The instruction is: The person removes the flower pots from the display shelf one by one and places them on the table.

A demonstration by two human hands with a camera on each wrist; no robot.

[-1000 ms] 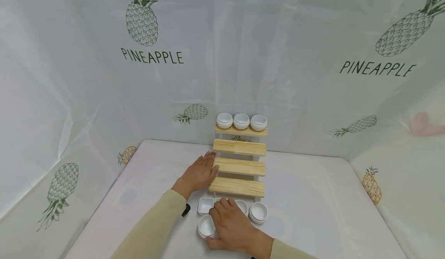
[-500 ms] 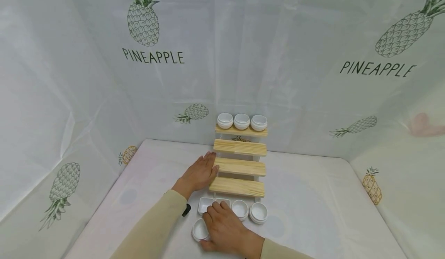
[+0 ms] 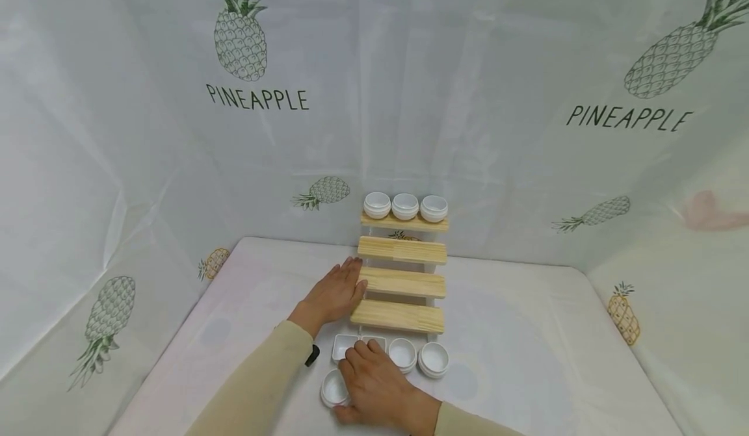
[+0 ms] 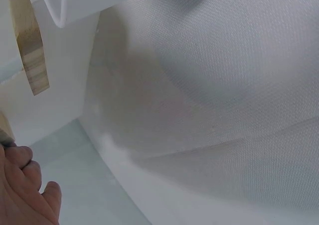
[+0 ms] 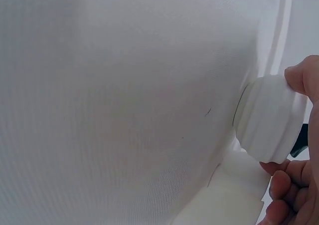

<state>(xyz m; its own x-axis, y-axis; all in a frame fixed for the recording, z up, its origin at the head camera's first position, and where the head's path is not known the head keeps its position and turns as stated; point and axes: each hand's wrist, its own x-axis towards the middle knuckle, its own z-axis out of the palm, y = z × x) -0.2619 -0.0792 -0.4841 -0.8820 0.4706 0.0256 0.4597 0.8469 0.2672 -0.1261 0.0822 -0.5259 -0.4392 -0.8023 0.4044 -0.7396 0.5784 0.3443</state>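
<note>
In the head view my right hand holds a small white round bowl low over the table, in front of the square dishes. The right wrist view shows thumb and fingertips pinching that ribbed bowl near its rim, tilted in this view. My left hand lies with extended fingers against the left ends of a tiered wooden shelf. Its fingertips meet the end of a wooden board in the left wrist view. Several round bowls and two square dishes stand close to the right hand, which partly covers one dish.
Three white bowls line the top board. Below the lowest board sit a square white dish, a second square dish, a round bowl and another round bowl. Behind the shelf hangs a pineapple-print sheet.
My right hand has shifted left with the bowl, uncovering more of the square dish and the round bowl beside it. The left hand keeps its place at the shelf.
</note>
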